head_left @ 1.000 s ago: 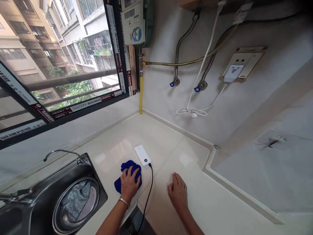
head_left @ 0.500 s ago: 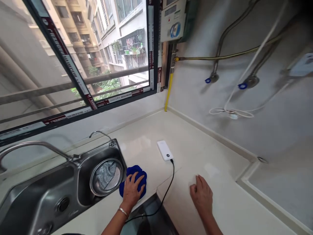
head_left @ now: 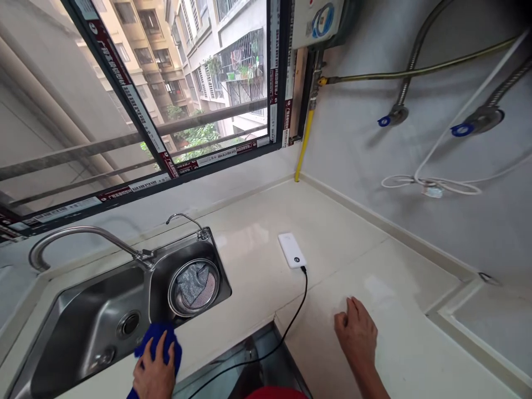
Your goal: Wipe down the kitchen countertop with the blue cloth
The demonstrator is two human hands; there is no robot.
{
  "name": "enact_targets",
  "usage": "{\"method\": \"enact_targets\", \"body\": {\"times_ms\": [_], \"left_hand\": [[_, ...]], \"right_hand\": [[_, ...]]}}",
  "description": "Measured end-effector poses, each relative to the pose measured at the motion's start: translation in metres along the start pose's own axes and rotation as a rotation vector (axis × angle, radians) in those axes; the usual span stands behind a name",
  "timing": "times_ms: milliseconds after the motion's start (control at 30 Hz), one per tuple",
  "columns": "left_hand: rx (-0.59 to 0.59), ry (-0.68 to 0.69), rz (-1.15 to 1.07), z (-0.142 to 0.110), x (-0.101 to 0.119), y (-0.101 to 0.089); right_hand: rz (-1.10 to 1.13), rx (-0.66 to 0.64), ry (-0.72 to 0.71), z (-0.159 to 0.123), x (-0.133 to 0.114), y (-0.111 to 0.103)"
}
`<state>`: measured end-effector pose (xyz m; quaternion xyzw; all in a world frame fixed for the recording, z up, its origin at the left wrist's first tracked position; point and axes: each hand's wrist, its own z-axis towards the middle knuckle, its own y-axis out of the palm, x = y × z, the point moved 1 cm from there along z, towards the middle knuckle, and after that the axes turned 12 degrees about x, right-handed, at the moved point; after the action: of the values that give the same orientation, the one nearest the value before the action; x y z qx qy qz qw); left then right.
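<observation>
My left hand (head_left: 155, 372) lies over a blue cloth (head_left: 169, 338), its fingers bent and pressing the cloth on the counter at the sink's front edge. The cloth's edges stick out around the fingers. On the right, my right hand (head_left: 356, 333) rests low over the pale countertop (head_left: 257, 277), fingers curled together with nothing visible in them. A double steel sink (head_left: 97, 310) is beside my left hand. In its right basin sits a round steel colander (head_left: 172, 296) with a grey patterned cloth (head_left: 193, 282) inside.
Between my hands, a white power bank (head_left: 292, 250) lies on the counter. Its black cable (head_left: 297, 313) runs over an opening in the counter (head_left: 236, 360). Two faucets, a large curved one (head_left: 91, 233) and a small one (head_left: 189, 217), stand behind the sink. A yellow pipe (head_left: 305, 145) rises in the corner.
My left hand has slid the blue cloth left and toward me, from the counter right of the sink to the sink's front edge. My right hand keeps its pose; the view has shifted left.
</observation>
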<state>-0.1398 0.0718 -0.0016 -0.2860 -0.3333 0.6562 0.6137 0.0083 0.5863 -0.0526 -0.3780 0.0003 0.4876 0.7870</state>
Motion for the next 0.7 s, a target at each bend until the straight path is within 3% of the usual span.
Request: {"method": "enact_targets", "body": {"times_ms": [100,233,367,467,700], "left_hand": [[0.063,-0.032,0.167,-0.005,0.005,-0.009],[-0.02,0.181,0.094,-0.012,0.018,-0.012],[-0.054,0.349,-0.054,-0.019,0.04,0.0],[-0.055,0.417,-0.164,-0.02,0.075,0.012],[-0.015,0.48,-0.31,-0.019,0.183,0.032]], "right_hand": [[0.005,-0.022,0.02,0.001,-0.002,-0.001],[-0.007,-0.049,0.045,0.003,-0.004,-0.002],[-0.007,-0.058,0.054,0.004,-0.006,-0.001],[-0.004,-0.055,0.042,0.003,-0.006,0.0],[0.015,0.024,0.015,-0.002,0.006,0.012]]}}
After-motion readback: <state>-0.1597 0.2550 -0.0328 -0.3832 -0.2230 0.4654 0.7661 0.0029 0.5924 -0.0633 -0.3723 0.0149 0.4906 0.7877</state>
